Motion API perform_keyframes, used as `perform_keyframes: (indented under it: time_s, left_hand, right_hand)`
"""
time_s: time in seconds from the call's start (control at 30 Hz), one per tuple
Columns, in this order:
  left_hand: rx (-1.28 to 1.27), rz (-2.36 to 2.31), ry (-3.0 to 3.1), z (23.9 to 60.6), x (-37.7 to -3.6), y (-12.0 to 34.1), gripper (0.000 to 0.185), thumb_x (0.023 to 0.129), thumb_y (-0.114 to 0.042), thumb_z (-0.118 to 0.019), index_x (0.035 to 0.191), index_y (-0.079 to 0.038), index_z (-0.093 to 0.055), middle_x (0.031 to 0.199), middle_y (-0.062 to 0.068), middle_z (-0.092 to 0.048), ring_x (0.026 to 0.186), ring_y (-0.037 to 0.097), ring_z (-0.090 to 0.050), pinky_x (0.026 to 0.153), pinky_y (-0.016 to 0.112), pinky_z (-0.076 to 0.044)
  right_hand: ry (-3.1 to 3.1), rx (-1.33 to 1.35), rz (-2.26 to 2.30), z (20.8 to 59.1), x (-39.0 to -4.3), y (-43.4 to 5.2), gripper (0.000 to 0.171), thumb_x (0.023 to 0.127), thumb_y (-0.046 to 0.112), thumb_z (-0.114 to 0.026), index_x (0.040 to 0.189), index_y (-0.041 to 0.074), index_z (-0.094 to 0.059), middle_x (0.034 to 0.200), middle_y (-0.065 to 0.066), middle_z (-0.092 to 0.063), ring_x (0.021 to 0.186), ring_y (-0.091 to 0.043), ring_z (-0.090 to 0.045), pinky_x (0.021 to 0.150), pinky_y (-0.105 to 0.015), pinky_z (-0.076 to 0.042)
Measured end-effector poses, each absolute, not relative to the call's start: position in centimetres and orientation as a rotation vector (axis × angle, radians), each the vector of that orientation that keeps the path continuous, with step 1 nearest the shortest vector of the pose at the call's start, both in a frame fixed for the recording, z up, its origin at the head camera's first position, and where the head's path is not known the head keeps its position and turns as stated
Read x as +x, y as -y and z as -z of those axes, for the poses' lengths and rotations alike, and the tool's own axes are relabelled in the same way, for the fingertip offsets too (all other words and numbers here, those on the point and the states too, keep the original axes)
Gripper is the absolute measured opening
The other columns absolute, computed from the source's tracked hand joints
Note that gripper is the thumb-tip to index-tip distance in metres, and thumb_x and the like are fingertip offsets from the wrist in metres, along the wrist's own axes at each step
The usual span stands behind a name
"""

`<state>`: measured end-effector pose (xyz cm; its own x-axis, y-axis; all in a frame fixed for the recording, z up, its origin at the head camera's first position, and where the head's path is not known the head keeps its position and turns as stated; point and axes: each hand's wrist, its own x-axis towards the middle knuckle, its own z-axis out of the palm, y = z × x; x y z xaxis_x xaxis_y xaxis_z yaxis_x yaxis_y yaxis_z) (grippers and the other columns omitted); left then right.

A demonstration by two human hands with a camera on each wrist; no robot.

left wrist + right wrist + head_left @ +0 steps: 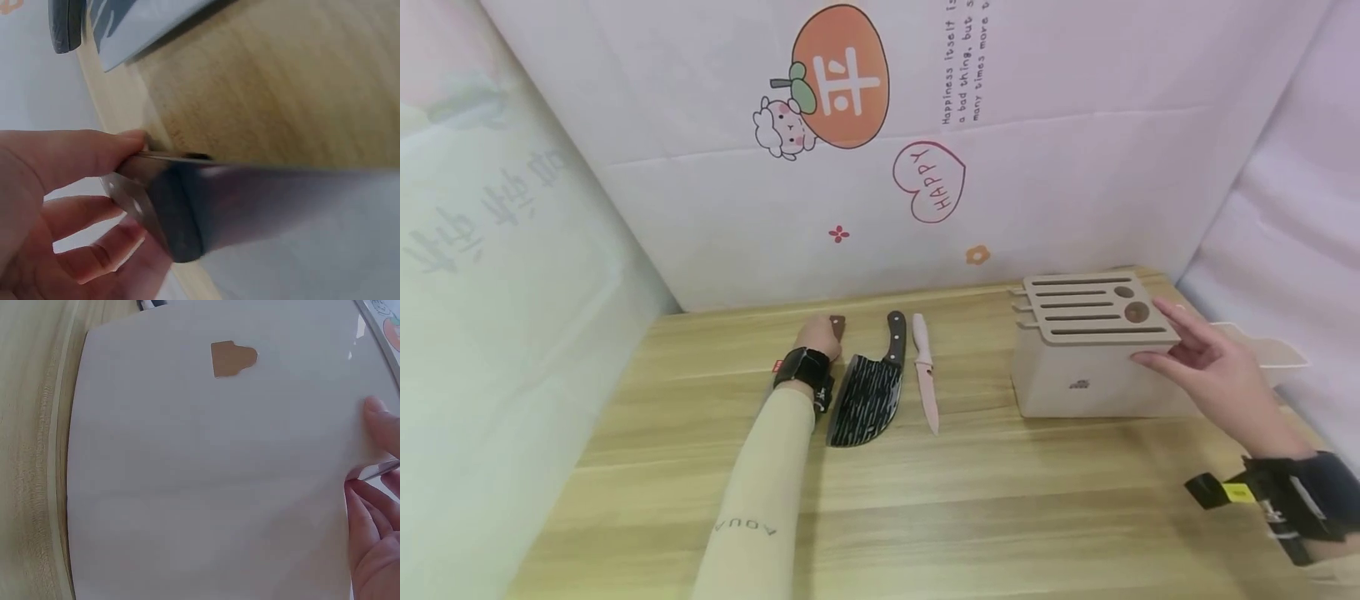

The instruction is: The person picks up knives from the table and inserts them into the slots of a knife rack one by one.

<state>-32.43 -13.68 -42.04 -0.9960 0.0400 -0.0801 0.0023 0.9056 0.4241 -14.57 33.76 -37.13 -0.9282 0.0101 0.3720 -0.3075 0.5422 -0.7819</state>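
My left hand (818, 336) pinches the brown riveted handle (837, 324) of a kitchen knife at the left of the row. In the left wrist view its blade (262, 200) runs off to the right, blurred; in the head view my wrist covers most of it. Beside it lie a black-patterned cleaver (867, 402) with a dark handle and a small pink knife (928, 392). On the right, my right hand (1213, 367) grips the end of a beige knife block (1097, 383), thumb on the front face, fingers round the end edge.
Slots and two round holes open in the block's top, and small hooks (1022, 308) stick out at its left. A pale flat piece (1273, 350) juts out behind its right end. A printed cloth (700, 208) rises behind the wooden table (925, 517).
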Motion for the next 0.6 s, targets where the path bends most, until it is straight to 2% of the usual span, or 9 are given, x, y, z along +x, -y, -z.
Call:
perform_keyframes:
  time_s: [0.17, 0.3, 0.47, 0.53, 0.6]
  left_hand:
    - [0.02, -0.606, -2.988, 41.4, -32.1, 13.7, 0.009, 0.088, 0.001, -0.065, 0.094, 0.005, -0.07, 0.098, 0.02, -0.069, 0.078, 0.029, -0.06, 0.069, 0.039, -0.053]
    - [0.02, -0.676, -3.022, 39.6, -31.4, 14.2, 0.021, 0.088, -0.002, -0.065, 0.107, 0.008, -0.067, 0.103, 0.022, -0.069, 0.084, 0.032, -0.063, 0.071, 0.042, -0.055]
    - [0.112, -0.898, -3.034, 34.4, -30.3, 15.0, 0.034, 0.085, 0.007, -0.061, 0.119, 0.009, -0.058, 0.109, 0.026, -0.064, 0.087, 0.037, -0.064, 0.068, 0.043, -0.059]
    - [0.172, -0.987, -3.023, 32.0, -29.4, 15.3, 0.037, 0.088, 0.007, -0.059, 0.125, 0.009, -0.055, 0.117, 0.029, -0.063, 0.087, 0.037, -0.066, 0.068, 0.042, -0.06]
    - [0.244, -1.06, -3.035, 29.7, -28.4, 15.6, 0.046, 0.094, 0.002, -0.058, 0.138, 0.01, -0.05, 0.128, 0.03, -0.061, 0.087, 0.036, -0.066, 0.068, 0.04, -0.061]
  right_hand:
    - [2.453, 0.216, -1.32, 37.3, -14.5, -33.9, 0.079, 0.087, -0.006, -0.078, 0.155, 0.015, -0.045, 0.139, 0.03, -0.051, 0.088, 0.01, -0.065, 0.078, -0.003, -0.048]
    - [2.437, 0.226, -1.349, 37.7, -14.6, -33.8, 0.079, 0.086, -0.008, -0.078, 0.155, 0.012, -0.045, 0.127, 0.033, -0.057, 0.09, 0.011, -0.065, 0.077, -0.004, -0.049]
    - [2.413, 0.238, -1.348, 37.8, -14.8, -33.9, 0.08, 0.085, -0.011, -0.077, 0.154, 0.012, -0.045, 0.117, 0.035, -0.061, 0.09, 0.011, -0.065, 0.073, -0.005, -0.05]
    - [2.399, 0.249, -1.358, 37.8, -15.0, -33.9, 0.08, 0.085, -0.012, -0.077, 0.154, 0.011, -0.045, 0.116, 0.035, -0.062, 0.091, 0.012, -0.065, 0.072, -0.005, -0.05]
    - [2.392, 0.253, -1.37, 37.7, -15.2, -33.9, 0.079, 0.085, -0.013, -0.076, 0.154, 0.01, -0.045, 0.117, 0.034, -0.061, 0.094, 0.012, -0.064, 0.073, -0.005, -0.05]
